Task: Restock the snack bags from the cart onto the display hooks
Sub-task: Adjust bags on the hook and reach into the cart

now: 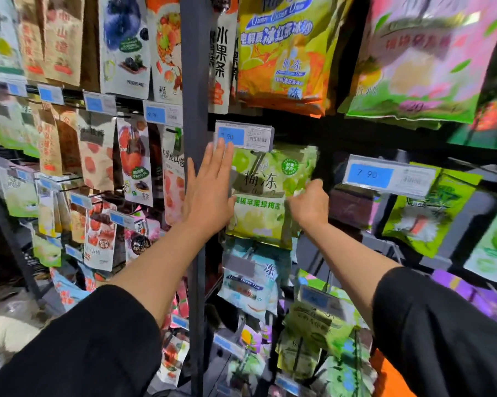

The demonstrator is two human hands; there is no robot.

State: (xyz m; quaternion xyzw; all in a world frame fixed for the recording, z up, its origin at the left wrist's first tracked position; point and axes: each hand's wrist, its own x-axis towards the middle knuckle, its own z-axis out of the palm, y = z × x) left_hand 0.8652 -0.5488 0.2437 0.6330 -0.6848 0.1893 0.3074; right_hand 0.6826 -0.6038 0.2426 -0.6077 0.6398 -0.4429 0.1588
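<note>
A light green snack bag (266, 196) hangs on a display hook under a blue price tag (243, 136), at the middle of the head view. My left hand (210, 190) lies flat with straight fingers against the bag's left edge, fingertips reaching the tag. My right hand (309, 206) has curled fingers that pinch the bag's right edge. Both forearms reach up from black sleeves. The hook itself is hidden behind the tag and the bag. No cart is in view.
A dark upright post (194, 116) splits the display just left of my left hand. Orange-green bags (281, 53) hang above, pale blue bags (253, 279) below, more green bags (430, 210) to the right under another price tag (387, 176). Fruit snack packets (98, 156) fill the left rack.
</note>
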